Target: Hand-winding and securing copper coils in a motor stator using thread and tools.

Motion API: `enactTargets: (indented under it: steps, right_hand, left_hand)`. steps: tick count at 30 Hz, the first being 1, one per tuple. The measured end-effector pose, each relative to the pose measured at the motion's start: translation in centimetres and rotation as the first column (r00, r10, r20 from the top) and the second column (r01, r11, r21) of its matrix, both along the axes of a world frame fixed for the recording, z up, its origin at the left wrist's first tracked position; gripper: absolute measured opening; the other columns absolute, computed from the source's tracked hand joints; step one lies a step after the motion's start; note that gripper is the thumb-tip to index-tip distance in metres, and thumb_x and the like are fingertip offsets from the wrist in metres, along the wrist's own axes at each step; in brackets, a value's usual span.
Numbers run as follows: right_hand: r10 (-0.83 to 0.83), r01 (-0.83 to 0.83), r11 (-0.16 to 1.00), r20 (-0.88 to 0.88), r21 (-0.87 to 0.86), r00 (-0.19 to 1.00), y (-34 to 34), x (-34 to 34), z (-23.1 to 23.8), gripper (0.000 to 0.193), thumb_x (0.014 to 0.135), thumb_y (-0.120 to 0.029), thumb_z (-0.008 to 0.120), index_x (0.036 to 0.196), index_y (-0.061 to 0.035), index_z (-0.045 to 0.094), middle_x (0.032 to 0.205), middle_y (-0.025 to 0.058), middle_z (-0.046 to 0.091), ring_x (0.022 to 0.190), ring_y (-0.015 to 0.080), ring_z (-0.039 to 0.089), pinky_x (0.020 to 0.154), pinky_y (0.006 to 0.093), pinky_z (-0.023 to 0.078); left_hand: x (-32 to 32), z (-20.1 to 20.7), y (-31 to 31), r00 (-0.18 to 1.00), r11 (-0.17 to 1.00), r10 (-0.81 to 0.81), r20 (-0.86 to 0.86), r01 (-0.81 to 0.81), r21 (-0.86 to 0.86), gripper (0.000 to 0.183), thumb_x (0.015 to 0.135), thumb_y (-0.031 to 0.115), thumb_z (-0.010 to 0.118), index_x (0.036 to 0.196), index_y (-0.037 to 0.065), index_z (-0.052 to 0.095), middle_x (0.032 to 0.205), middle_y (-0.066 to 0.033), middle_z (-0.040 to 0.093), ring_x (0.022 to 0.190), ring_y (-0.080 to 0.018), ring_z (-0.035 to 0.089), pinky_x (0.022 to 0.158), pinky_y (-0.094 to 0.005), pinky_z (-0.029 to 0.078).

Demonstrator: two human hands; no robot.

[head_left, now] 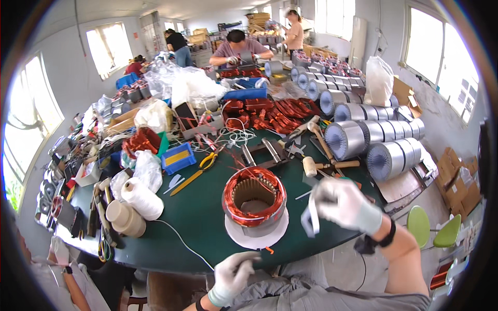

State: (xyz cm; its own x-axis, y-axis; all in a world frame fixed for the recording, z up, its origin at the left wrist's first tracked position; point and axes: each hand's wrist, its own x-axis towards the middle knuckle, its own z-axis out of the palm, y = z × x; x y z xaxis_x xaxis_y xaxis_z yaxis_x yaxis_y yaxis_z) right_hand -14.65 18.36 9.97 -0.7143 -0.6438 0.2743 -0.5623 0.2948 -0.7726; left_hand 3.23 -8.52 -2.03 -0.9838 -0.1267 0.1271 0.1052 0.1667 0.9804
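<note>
A motor stator (255, 199) with red-brown copper windings around its slotted bore stands upright on a round white pad (257, 239) in front of me. My left hand (232, 279), in a white glove, is at the table's near edge, below the stator. Its fingers are partly bent and loosely apart, with nothing visible in them. To the right of the stator my gloved right hand (346, 205) is raised, somewhat blurred. Its fingers are closed on a pale folded strip (310, 220) that hangs down beside the stator without touching it.
White thread cones (141, 199), yellow-handled scissors (209, 160) and a blue tray (178, 158) lie left. A mallet (309, 167) and hammers lie right, before rows of metal stator cores (394, 158). Copper coils (280, 114) are piled behind. A co-worker (241, 49) sits opposite; another person's gloved hand (59, 250) is at lower left.
</note>
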Motion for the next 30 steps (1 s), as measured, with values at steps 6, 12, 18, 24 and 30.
enactTargets:
  steps: [6,12,18,24,30]
  right_hand:
    - [0.023,-0.028,0.996,0.061,0.082,0.998,-1.1,8.1,-4.5,0.013,0.086,-0.009,0.072,0.096,-0.0029,0.066,0.092,0.0118,0.067,0.084,0.0293,0.067,0.074,0.036,0.053]
    - [-0.034,0.057,0.98,0.124,-0.19,0.992,-1.3,9.3,-8.5,0.012,0.085,-0.006,0.073,0.096,-0.0008,0.068,0.099,0.0084,0.069,0.087,0.0238,0.067,0.077,0.034,0.054]
    - [0.0,0.264,0.925,0.694,-0.274,0.72,-0.5,10.7,-10.7,0.015,0.099,-0.009,0.07,0.107,0.0032,0.068,0.086,-0.0018,0.067,0.076,0.0037,0.058,0.068,0.021,0.048]
    - [0.116,0.425,0.819,0.837,-0.385,0.534,-1.3,10.7,-12.8,0.008,0.097,-0.005,0.07,0.102,0.0013,0.069,0.088,0.0008,0.07,0.074,0.0058,0.062,0.066,0.0219,0.05]
    - [-0.057,0.513,0.798,0.808,-0.316,0.587,-1.1,10.4,-12.8,0.01,0.094,-0.007,0.074,0.09,0.0,0.068,0.081,-0.0007,0.068,0.07,0.0046,0.059,0.061,0.0216,0.047]
  left_hand:
    - [-2.6,3.0,2.7,0.755,0.737,-0.603,0.258,0.403,0.543,0.041,0.111,0.032,0.048,0.136,0.001,0.058,0.097,-0.0025,0.066,0.077,-0.0048,0.056,0.067,-0.021,0.046]
    - [-2.4,1.4,4.3,0.829,0.836,-0.478,0.29,0.328,0.44,0.034,0.108,0.021,0.052,0.131,-0.003,0.058,0.08,-0.0026,0.064,0.064,-0.0111,0.061,0.062,-0.0264,0.05]
    - [-3.8,2.7,5.9,0.881,0.907,-0.141,-0.452,-0.068,-0.416,0.027,0.093,0.005,0.066,0.119,0.005,0.072,0.106,-0.0134,0.07,0.094,-0.0314,0.069,0.085,-0.0364,0.055]
    - [-4.3,0.6,6.9,0.864,0.895,-0.241,-0.443,0.021,-0.445,0.035,0.09,-0.004,0.066,0.123,0.007,0.071,0.114,-0.0137,0.068,0.092,-0.028,0.07,0.078,-0.0332,0.058]
    - [-4.4,1.7,7.7,0.882,0.92,-0.249,-0.4,0.087,-0.381,0.038,0.084,-0.001,0.073,0.122,0.004,0.07,0.11,-0.0118,0.072,0.093,-0.0283,0.072,0.081,-0.0351,0.059]
